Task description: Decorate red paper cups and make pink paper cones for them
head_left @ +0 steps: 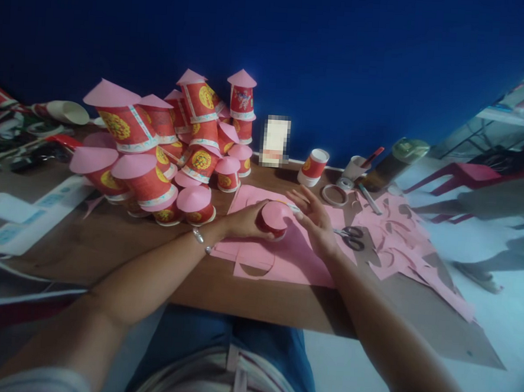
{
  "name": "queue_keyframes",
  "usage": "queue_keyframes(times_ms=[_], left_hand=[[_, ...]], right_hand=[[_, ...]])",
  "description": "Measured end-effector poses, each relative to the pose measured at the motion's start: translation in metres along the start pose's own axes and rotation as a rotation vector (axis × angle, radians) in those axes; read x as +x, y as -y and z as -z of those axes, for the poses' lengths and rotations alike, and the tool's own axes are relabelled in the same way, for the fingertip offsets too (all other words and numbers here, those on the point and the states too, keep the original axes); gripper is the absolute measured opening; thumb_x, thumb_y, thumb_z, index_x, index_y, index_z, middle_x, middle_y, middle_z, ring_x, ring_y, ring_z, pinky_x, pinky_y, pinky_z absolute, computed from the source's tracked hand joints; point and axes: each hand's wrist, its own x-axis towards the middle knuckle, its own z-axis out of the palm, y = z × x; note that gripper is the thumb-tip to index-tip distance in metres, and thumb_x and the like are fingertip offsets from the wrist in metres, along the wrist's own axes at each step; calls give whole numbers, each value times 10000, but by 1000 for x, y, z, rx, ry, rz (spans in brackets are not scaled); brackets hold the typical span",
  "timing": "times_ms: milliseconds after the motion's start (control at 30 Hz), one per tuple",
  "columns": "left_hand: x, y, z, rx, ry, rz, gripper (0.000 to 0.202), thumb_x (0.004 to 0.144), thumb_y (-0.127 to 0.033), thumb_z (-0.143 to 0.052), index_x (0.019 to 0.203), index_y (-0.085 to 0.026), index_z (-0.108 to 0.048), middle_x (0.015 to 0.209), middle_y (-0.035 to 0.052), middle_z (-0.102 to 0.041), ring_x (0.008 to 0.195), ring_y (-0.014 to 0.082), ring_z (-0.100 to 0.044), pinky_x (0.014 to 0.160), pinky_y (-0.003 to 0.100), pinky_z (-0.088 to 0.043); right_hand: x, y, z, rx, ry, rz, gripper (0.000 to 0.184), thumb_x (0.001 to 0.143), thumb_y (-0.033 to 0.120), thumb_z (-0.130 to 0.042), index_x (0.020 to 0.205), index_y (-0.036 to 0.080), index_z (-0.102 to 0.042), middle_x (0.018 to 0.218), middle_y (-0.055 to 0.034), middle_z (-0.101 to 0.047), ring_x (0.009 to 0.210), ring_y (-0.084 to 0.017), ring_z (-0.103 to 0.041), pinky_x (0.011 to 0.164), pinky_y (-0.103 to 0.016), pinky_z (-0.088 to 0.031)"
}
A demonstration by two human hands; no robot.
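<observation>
My left hand (248, 220) is wrapped round a small red paper cup (278, 234) with a pink paper cone (275, 216) on top. Just to the right, my right hand (316, 222) has its fingers stretched apart beside the cone. A small whitish bit shows near its thumb and fingertips, too small to name. Under both hands lie pink paper sheets (302, 266), one with a round cutout. A pair of scissors (352, 237) rests on the paper by my right wrist.
Several red cups with pink cones (145, 177) stand stacked at left. Behind are a red and white cup (313, 165), a tape roll (334, 194) and a bottle (395, 160). Pink scraps (401, 243) cover the right side. A power strip (34, 214) lies left.
</observation>
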Motion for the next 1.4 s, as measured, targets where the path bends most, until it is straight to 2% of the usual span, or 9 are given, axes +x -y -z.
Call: queue_keyframes(times_ms=[233, 400, 600, 900, 1000, 1067, 1133, 1267, 1400], left_hand=[[-1, -10, 3, -226, 111, 22, 679, 708, -246, -879, 1341, -198, -637, 1307, 158, -683, 1241, 325, -620, 1046, 466, -491], [-3, -8, 2, -312, 146, 71, 658, 677, -210, -891, 1294, -180, -666, 1269, 157, -701, 1246, 328, -620, 1066, 473, -485], [-1, -5, -3, -302, 201, 86, 769, 640, -225, -918, 1350, -187, -623, 1333, 162, -667, 1268, 317, -609, 1055, 454, -507], [-3, -18, -4, -173, 208, 89, 729, 675, -220, -897, 1351, -201, -627, 1292, 144, -690, 1259, 304, -621, 1042, 438, -525], [-4, -19, -5, -172, 204, 67, 724, 657, -213, -908, 1330, -190, -641, 1291, 152, -694, 1252, 312, -629, 1037, 439, -532], [-3, -16, -5, -219, 163, 41, 751, 647, -212, -916, 1340, -185, -629, 1296, 157, -692, 1246, 313, -634, 1027, 437, -539], [-2, -13, -6, -289, 98, 24, 762, 669, -230, -907, 1366, -179, -605, 1282, 162, -698, 1216, 307, -654, 1003, 439, -551], [2, -7, -7, -327, -149, 16, 623, 686, -324, -895, 1238, -152, -664, 1162, 138, -744, 1061, 275, -714, 946, 441, -570], [7, 1, -9, -101, -479, -42, 513, 649, -376, -907, 1048, -146, -682, 1065, 107, -748, 976, 241, -708, 888, 404, -575]], right_hand=[[2, 6, -1, 44, -15, 9, 696, 864, 462, -776, 1475, 309, -481, 1422, -97, -656, 1440, -290, -511, 1156, -546, -469], [1, 11, -2, 25, 49, 32, 744, 850, 491, -787, 1496, 324, -457, 1415, -83, -662, 1474, -281, -468, 1234, -568, -363], [0, 17, -5, -12, 117, 44, 942, 771, 523, -856, 1555, 321, -374, 1438, -107, -636, 1481, -320, -454, 1242, -583, -329], [-1, 23, -7, -95, 196, 60, 1003, 805, 417, -856, 1608, 349, -259, 1327, -68, -720, 1507, -277, -420, 1273, -583, -256], [-1, 23, -7, -85, 195, 41, 1006, 790, 449, -861, 1600, 349, -273, 1335, -76, -716, 1504, -282, -423, 1251, -590, -296], [-1, 20, -6, -37, 151, 35, 957, 796, 521, -832, 1579, 352, -309, 1381, -87, -686, 1486, -291, -448, 1207, -576, -374], [1, 14, -5, -8, 28, 31, 847, 831, 574, -772, 1540, 344, -369, 1391, -97, -674, 1422, -294, -524, 1142, -554, -457], [5, -6, 0, -34, -236, -45, 637, 854, 502, -753, 1397, 282, -500, 1179, -94, -752, 1191, -278, -684, 1008, -526, -558], [3, -20, -2, -159, -151, -93, 578, 829, 435, -776, 1326, 250, -547, 1190, -106, -727, 1081, -271, -721, 973, -524, -577]])
